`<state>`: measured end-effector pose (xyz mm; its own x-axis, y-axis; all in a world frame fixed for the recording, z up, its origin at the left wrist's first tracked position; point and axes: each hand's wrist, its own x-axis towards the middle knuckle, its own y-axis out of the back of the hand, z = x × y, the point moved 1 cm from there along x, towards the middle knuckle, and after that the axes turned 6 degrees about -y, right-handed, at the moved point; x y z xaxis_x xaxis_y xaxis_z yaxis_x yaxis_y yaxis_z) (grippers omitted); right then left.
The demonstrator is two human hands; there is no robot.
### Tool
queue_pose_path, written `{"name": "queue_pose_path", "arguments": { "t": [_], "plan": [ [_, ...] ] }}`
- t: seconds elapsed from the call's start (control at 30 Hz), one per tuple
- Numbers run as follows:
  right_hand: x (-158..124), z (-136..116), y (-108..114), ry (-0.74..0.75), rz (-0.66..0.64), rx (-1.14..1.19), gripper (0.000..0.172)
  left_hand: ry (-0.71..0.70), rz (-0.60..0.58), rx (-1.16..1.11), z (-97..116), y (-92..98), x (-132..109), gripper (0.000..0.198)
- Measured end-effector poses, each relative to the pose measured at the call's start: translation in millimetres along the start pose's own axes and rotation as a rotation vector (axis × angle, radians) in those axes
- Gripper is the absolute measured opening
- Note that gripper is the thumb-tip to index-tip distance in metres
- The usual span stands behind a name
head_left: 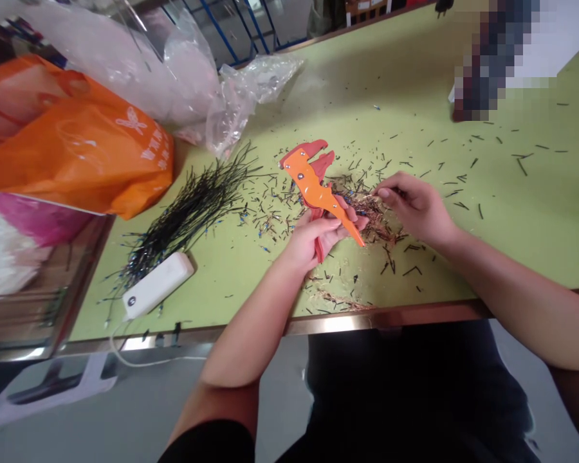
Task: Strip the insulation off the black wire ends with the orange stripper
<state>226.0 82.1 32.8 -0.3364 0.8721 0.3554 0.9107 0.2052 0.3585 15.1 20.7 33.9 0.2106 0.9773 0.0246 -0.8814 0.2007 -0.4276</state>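
An orange and red wire stripper (313,186) lies in my left hand (318,238), its jaws pointing away from me and parted. My right hand (412,206) is closed in a pinch to the right of the tool, over a heap of scraps; a thin strand shows at its fingertips, too small to name surely. Under and between both hands is a pile of copper strands and short black pieces (379,222). Left of the tool, a long bundle of black wires (188,209) with blue ends lies slantwise on the green table (251,283).
A white power bank (159,285) with a cable lies by the table's near left edge. An orange bag (87,141) and clear plastic bags (188,77) cover the far left. Black scraps are scattered widely. A pixelated area covers the top right.
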Motion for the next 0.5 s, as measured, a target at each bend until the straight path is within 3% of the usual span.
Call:
{"name": "queue_pose_path", "arguments": {
  "t": [0.13, 0.5],
  "plan": [
    [-2, 0, 0, 0.008, -0.010, -0.017, 0.038, 0.041, -0.043, -0.053, -6, -1.0, 0, 0.034],
    [-4, -11, 0, 0.049, 0.013, 0.124, 0.035, 0.246, -0.323, -0.141, -15, -6.5, -8, 0.037]
  ]
}}
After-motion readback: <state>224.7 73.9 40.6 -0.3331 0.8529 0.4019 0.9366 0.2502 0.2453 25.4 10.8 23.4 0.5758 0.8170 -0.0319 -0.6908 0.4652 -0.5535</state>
